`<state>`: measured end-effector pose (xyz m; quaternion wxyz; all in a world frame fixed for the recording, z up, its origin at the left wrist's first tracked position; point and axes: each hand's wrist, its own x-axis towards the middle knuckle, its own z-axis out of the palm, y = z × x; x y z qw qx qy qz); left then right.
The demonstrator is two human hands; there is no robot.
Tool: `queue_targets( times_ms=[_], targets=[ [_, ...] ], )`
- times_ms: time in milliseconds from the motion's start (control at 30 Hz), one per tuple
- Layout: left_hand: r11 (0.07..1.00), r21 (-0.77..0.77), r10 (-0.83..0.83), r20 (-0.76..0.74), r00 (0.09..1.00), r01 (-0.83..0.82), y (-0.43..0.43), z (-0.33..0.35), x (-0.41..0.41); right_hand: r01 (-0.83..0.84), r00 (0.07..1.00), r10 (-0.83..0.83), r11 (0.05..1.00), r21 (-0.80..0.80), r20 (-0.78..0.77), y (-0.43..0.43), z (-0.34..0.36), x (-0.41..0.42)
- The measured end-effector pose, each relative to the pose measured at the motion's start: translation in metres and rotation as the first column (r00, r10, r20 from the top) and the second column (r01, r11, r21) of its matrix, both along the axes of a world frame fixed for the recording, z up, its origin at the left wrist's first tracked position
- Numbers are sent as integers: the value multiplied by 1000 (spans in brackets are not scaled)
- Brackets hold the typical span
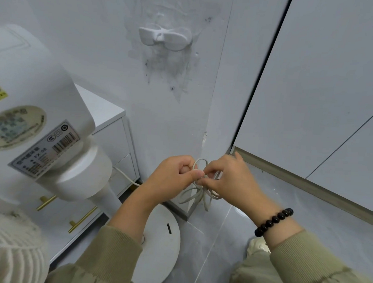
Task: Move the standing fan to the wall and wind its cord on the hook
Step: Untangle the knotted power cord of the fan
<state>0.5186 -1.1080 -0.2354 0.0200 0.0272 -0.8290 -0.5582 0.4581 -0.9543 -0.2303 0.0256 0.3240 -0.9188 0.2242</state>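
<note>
On my feed, the left hand (172, 173) curled tight, pinching the looped cord (196, 195). The right hand (231, 180) pinched the same bundle from the other side. One loop rose above the fingertips and the rest hung below. The hook (164, 38) sat well above the fingers, apart from the cord. The fan (52, 123) stood just left of them, near the wall (100, 39).

Both hands (173, 173) (229, 178) pinch the looped cord (198, 194) below the hook (164, 38).
</note>
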Motion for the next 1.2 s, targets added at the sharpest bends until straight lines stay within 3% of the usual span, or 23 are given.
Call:
queue_targets(
  times_ms=[167, 367, 633, 767, 900, 1033, 1133, 1200],
  targets=[
    [999, -5, -47, 52, 998, 47, -1, -2, 0, 41, 999, -41, 999, 11, 18, -5, -4, 7],
    [999, -31, -6, 59, 998, 8, -2, 4, 2, 31, 994, -19, 994, 102, -110, -8, -1, 10],
    [953, -250, 156, -81, 984, -172, -9, -1, 1, 55, 996, -52, 998, 42, -74, -4, 11, 8],
    [914, -352, 206, -31, 978, -204, -4, 0, 0, 40, 989, -38, 999, 7, -142, -1, 9, 8],
    [811, -504, 328, -27, 944, -296, -1, 1, -3, 46, 980, -59, 996, -75, -190, 3, 8, 5],
    [853, -407, 363, 10, 932, -328, -3, 0, -2, 90, 971, -137, 969, -229, -196, -1, 8, 8],
    [895, -252, 386, 20, 922, -369, -5, 1, -2, 162, 981, -189, 907, -389, -34, -2, 15, 6],
    [909, -229, 371, 56, 927, -350, -5, 0, -2, 180, 983, -175, 911, -371, 46, -2, 18, 4]
  ],
)
